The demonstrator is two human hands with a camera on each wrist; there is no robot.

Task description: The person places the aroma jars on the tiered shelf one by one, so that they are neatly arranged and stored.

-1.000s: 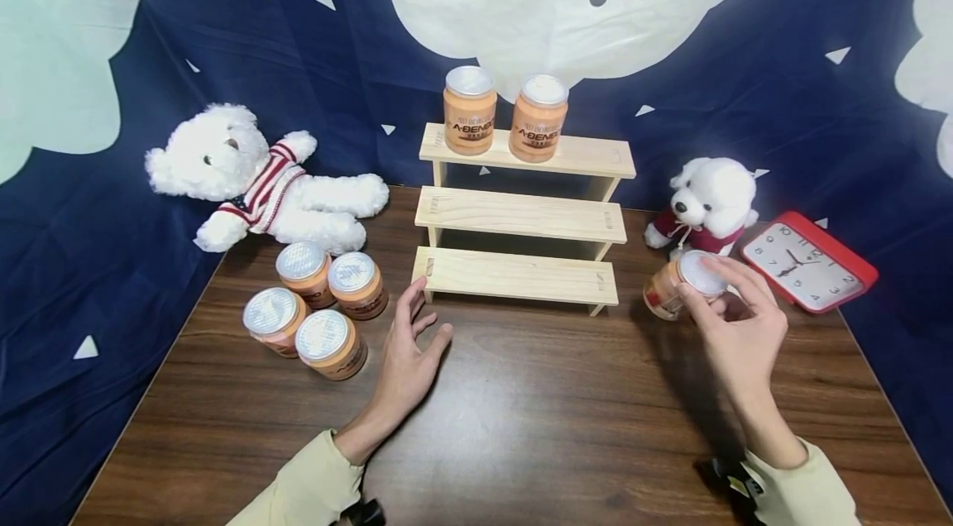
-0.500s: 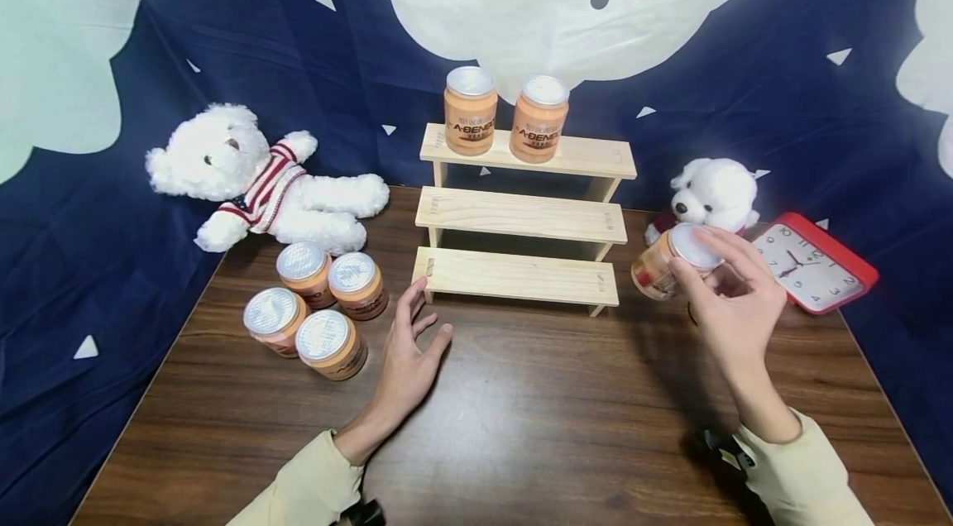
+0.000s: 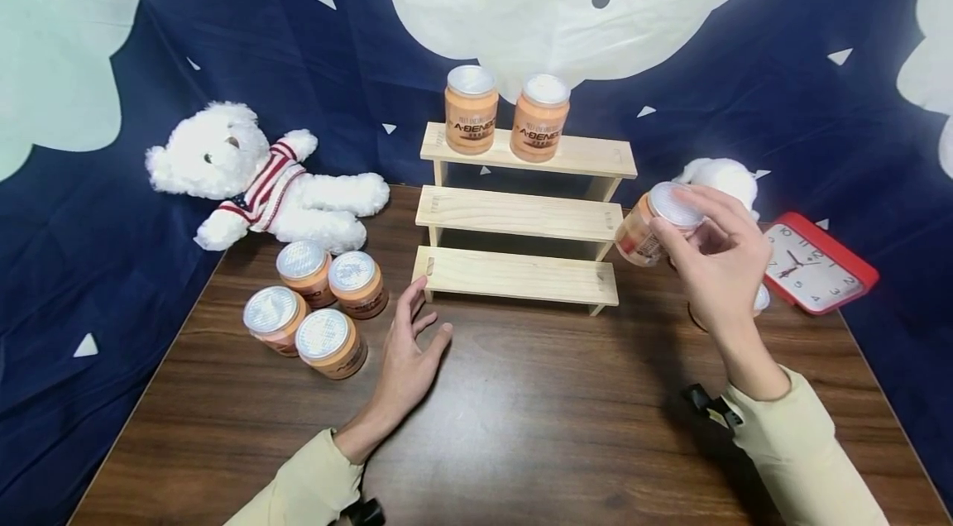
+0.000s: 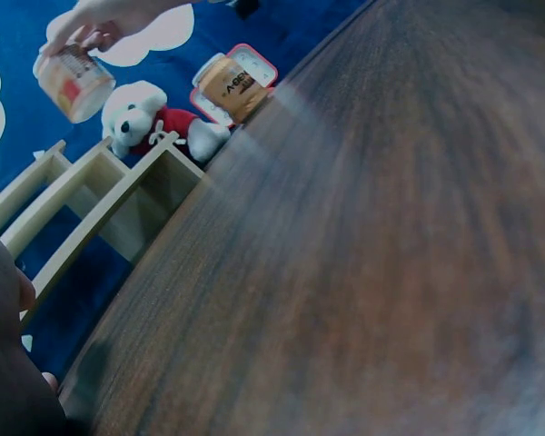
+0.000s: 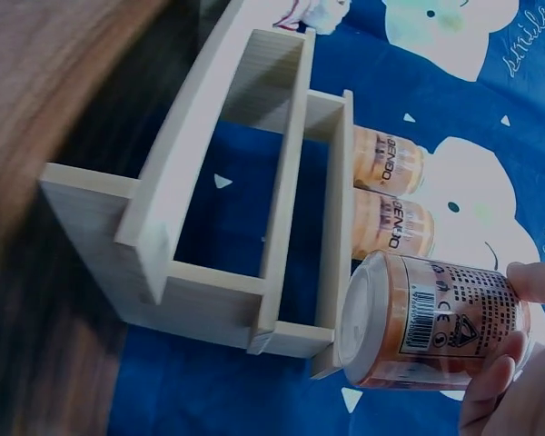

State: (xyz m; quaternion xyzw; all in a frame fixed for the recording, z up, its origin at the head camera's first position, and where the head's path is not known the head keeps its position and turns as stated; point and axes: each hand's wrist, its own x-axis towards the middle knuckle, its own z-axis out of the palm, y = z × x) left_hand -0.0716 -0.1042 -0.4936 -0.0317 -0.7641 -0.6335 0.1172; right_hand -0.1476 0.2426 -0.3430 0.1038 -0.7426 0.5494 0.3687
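My right hand [image 3: 725, 261] grips an orange jar [image 3: 644, 232] near its silvery lid, holding it tilted in the air beside the right end of the wooden three-step shelf [image 3: 521, 212]. The right wrist view shows this jar [image 5: 436, 318] with its barcode side turned to the camera. Two like jars [image 3: 471, 112] stand side by side on the top step, left and middle. My left hand [image 3: 409, 361] lies relaxed by the left end of the bottom step, its fingertips at the step's corner, holding nothing. Partly hidden behind my right wrist, another jar [image 4: 233, 89] stands on the table.
Several orange jars [image 3: 323, 344] cluster on the table's left. A white teddy bear [image 3: 260, 187] in a striped sweater lies behind them. To the shelf's right are a white plush dog [image 3: 720, 179] and a red clock [image 3: 811, 261]. A blue patterned cloth [image 3: 357, 96] hangs behind.
My right hand has lifted the jar off the table and carried it up and leftward toward the shelf, uncovering part of another jar behind. The left hand has stayed still.
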